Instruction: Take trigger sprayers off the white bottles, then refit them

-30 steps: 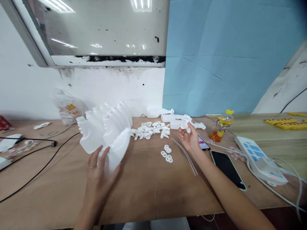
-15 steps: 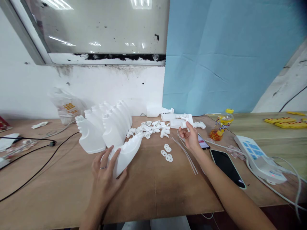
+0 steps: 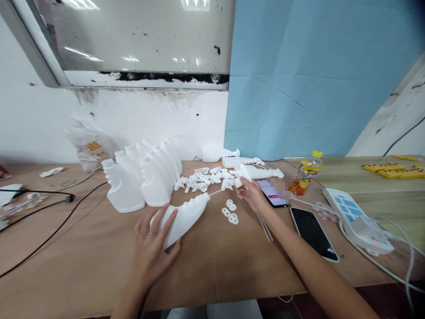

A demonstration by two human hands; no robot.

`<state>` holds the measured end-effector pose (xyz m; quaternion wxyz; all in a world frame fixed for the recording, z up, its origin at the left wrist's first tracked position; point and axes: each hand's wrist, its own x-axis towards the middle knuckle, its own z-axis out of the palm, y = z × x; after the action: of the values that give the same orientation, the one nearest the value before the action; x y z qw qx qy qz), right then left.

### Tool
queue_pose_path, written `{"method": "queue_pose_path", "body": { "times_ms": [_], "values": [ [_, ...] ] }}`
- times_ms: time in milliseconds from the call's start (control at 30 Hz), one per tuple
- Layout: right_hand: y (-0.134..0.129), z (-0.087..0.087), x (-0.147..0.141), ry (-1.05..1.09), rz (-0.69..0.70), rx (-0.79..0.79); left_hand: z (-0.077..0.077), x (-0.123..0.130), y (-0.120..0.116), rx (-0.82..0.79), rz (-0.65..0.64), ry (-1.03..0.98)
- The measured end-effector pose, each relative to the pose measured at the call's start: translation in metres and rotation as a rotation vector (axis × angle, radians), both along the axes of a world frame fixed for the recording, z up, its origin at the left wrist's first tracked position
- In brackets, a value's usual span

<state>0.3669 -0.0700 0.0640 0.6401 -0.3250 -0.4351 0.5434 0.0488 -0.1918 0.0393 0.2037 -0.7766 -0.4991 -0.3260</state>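
The bottle (image 3: 186, 217) clamped in the left grip (image 3: 153, 249) has swung toward the sprayer (image 3: 245, 171) pinched by the right grip (image 3: 255, 195); tube (image 3: 215, 192) insertion seemingly needs steady alignment.

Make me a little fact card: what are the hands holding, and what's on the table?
Left hand: tipped white bottle
Right hand: white spray head, its thin tube at the bottle's mouth
Standing: more white bottles
Piled: loose spray heads
Flat: white rings
Drink: bottle with yellow cap
Phones: two
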Motion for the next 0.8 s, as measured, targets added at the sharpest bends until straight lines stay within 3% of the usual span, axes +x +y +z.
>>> {"method": "queue_pose_path", "body": {
  "times_ms": [167,267,500,633,800],
  "values": [
    [-0.019,-0.013,-0.031,-0.209,0.388,-0.084,0.001,0.006,-0.001,-0.042,-0.038,0.065],
    [-0.026,-0.014,-0.036,-0.247,0.471,-0.072,0.000,0.005,-0.001,-0.060,-0.061,0.088],
    [-0.030,-0.010,-0.036,-0.323,0.482,-0.002,0.000,0.006,-0.001,-0.073,-0.077,0.082],
    [-0.033,-0.013,-0.041,-0.466,0.291,0.000,0.000,0.006,-0.003,-0.075,-0.088,0.076],
    [-0.037,-0.011,-0.044,-0.498,0.285,0.065,0.000,0.006,-0.003,-0.072,-0.083,0.083]
  ]
}}
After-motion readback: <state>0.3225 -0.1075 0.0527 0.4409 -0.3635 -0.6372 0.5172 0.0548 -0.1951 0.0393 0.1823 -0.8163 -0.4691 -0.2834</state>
